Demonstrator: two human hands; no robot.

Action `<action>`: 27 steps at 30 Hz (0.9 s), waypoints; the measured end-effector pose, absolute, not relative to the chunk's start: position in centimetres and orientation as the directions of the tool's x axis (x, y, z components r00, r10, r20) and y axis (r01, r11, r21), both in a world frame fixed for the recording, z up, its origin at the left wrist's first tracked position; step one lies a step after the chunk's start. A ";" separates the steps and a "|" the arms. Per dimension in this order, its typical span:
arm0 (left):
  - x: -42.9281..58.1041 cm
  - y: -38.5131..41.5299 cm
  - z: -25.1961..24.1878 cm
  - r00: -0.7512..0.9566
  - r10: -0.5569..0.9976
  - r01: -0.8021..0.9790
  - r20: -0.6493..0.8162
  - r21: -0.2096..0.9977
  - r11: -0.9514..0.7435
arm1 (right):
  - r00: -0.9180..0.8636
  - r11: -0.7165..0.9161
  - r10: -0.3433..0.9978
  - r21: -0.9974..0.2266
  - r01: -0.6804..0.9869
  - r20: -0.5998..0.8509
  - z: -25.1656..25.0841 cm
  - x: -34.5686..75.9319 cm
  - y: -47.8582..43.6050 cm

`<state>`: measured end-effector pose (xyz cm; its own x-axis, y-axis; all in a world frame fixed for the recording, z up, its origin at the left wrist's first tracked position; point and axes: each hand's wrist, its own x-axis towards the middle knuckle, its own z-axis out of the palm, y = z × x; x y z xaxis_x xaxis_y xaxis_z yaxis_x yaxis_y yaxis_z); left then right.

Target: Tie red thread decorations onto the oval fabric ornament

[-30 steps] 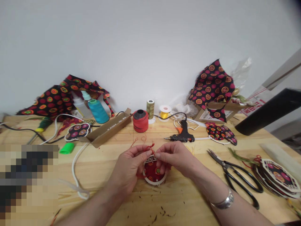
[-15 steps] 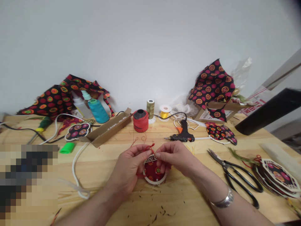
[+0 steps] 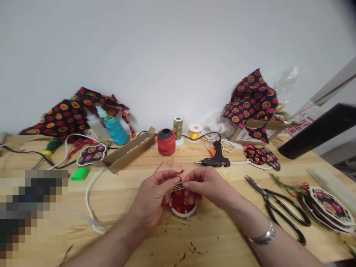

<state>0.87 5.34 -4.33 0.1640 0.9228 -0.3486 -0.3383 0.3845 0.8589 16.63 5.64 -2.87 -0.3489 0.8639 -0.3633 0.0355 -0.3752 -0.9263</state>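
Between my hands is a round pendant (image 3: 183, 204) with a pale rim, dark red patterned fabric and a cut-out lattice at its top. Red thread (image 3: 179, 173) is looped at the top of the pendant. My left hand (image 3: 157, 193) is closed, thumb and forefinger pinching the thread beside the lattice. My right hand (image 3: 201, 185) is closed in a pinch at the pendant's upper right edge, probably on thread too small to make out. Loose red thread ends trail on the wood just beyond my left fingers.
Behind my hands stand a red thread spool (image 3: 166, 142), a green spool (image 3: 178, 128) and a glue gun (image 3: 215, 157). Black scissors (image 3: 278, 207) and stacked pendants (image 3: 328, 207) lie at right. A cardboard tray (image 3: 130, 154), green cap (image 3: 79, 174) and white cable (image 3: 88, 200) are at left.
Both hands hold nearly the same pose at the pendant's top. The pendant has shifted very slightly; nothing has been let go.
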 end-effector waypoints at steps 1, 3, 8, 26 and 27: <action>0.9 5.4 -4.3 0.162 0.923 -0.338 -0.350 0.859 0.385 | -0.352 -0.377 0.862 -0.926 0.035 -0.364 -2.9 16.6 5.6; 0.9 5.4 -4.3 0.155 0.922 -0.334 -0.355 0.859 0.387 | -0.352 -0.376 0.861 -0.925 0.047 -0.367 -2.9 16.6 5.6; 0.9 5.5 -4.3 0.155 0.926 -0.333 -0.344 0.864 0.377 | -0.338 -0.346 0.875 -0.936 0.064 -0.347 -2.8 16.7 5.7; 0.9 5.4 -4.4 0.160 0.922 -0.321 -0.353 0.864 0.387 | -0.312 -0.346 0.895 -0.937 -0.039 -0.317 -2.6 16.8 5.7; 0.9 5.4 -4.4 0.164 0.921 -0.324 -0.354 0.862 0.389 | -0.313 -0.345 0.896 -0.937 -0.046 -0.314 -2.6 16.8 5.7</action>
